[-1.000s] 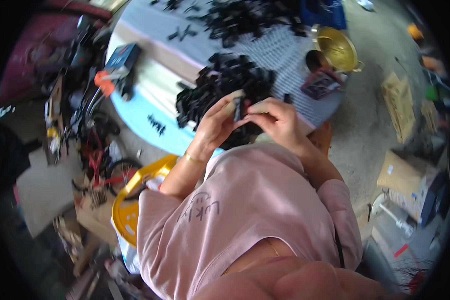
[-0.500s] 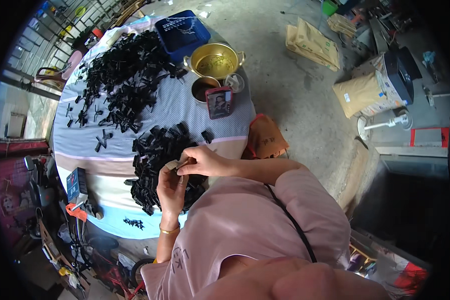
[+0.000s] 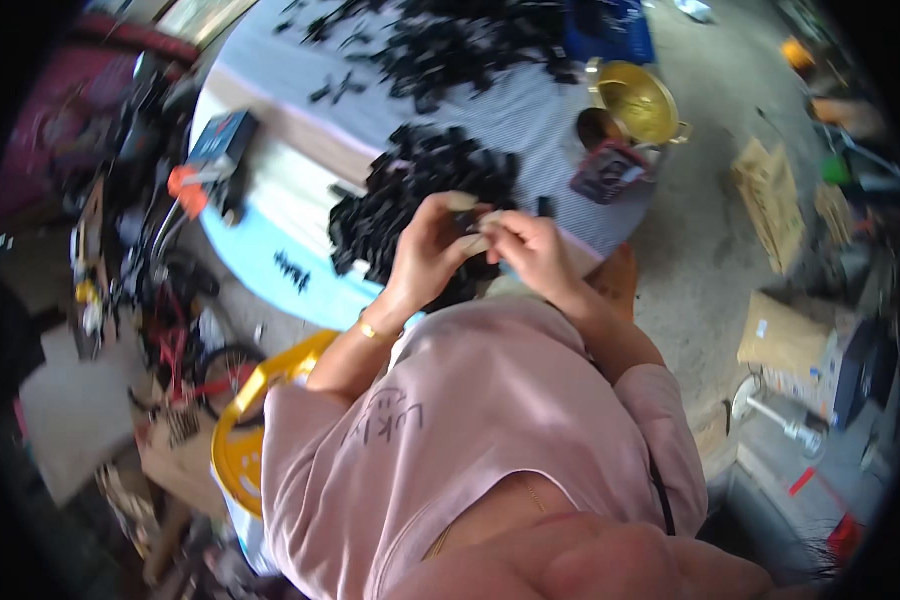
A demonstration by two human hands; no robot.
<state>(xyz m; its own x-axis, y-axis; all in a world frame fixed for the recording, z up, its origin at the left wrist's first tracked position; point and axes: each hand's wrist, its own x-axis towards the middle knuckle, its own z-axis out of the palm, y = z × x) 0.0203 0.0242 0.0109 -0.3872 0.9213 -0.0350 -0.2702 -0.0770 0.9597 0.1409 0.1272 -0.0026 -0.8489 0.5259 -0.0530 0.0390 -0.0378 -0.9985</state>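
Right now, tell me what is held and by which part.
The left hand seems to hold a small dark piece in its fingers, the right hand close beside; blur hides which part is gripped.

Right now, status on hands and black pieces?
Left hand holding small dark piece, right hand at it. Black pile just beyond. Phone, gold pot off right.

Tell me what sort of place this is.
Probably a garage or household storeroom used as a workspace: a cloth-covered table bears heaps of small black pieces, a red bicycle stands amid clutter, and the floor is plain grey, perhaps concrete.
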